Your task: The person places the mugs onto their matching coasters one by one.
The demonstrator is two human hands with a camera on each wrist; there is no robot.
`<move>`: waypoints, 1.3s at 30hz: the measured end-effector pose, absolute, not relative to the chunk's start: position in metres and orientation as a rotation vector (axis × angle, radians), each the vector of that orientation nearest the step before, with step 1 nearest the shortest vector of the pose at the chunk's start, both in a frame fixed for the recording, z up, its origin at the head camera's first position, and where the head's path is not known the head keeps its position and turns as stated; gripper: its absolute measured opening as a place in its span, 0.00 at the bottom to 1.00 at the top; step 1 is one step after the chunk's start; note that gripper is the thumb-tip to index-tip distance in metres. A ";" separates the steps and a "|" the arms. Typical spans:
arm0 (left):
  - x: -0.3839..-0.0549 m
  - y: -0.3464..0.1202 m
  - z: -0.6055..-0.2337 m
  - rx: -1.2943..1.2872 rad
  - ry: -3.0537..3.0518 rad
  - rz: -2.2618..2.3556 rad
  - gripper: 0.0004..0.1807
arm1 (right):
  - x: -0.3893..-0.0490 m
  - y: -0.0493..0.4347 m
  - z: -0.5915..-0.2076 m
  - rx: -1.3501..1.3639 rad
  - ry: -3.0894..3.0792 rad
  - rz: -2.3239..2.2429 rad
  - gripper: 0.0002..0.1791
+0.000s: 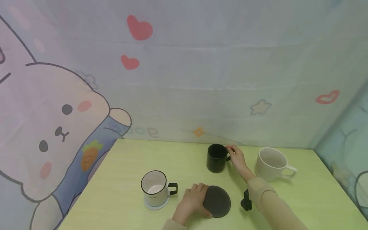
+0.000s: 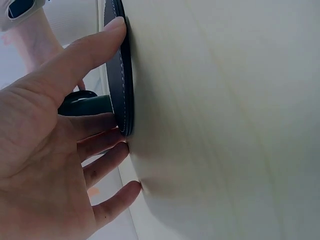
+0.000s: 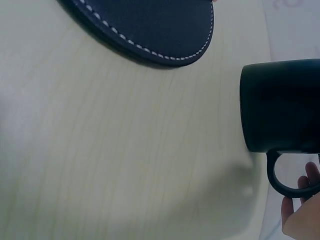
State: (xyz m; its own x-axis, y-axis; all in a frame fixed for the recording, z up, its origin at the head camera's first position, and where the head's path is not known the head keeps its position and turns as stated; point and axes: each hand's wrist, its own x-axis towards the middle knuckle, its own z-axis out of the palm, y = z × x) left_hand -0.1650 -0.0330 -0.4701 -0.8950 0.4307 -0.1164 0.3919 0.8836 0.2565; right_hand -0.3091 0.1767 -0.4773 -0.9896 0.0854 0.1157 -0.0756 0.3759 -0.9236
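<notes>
My left hand [image 1: 195, 201] holds a round black coaster [image 1: 218, 202] at its left side, with the thumb near the front edge and the fingers at the back. The left wrist view shows the coaster's stitched rim [image 2: 122, 75] close to the tabletop; whether it is lifted I cannot tell. Farther back, my right hand [image 1: 238, 158] grips the handle of a black mug [image 1: 216, 159], which stands upright. In the right wrist view, fingers and thumb are at the mug handle [image 3: 274, 175], partly cut off by the frame edge.
To the left, a white mug [image 1: 155, 188] with a black rim and handle stands on a pale coaster [image 1: 156, 207]. A wide white cup [image 1: 270, 164] stands at the back right. A small black object [image 1: 246, 201] shows beside the right forearm. Behind the table [image 1: 120, 179] hangs a printed cloth [image 1: 184, 73].
</notes>
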 end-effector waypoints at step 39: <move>-0.165 -0.035 -0.472 0.626 2.871 0.316 0.53 | -0.317 0.179 -0.497 -0.345 -2.285 2.121 0.19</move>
State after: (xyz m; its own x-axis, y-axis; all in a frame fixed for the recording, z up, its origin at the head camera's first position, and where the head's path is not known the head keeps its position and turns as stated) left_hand -0.1648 -0.0346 -0.4719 -0.8938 0.4278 -0.1348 0.3882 0.8884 0.2452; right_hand -0.3174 0.1785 -0.4968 -0.9759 0.1632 -0.1451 0.1569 0.0614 -0.9857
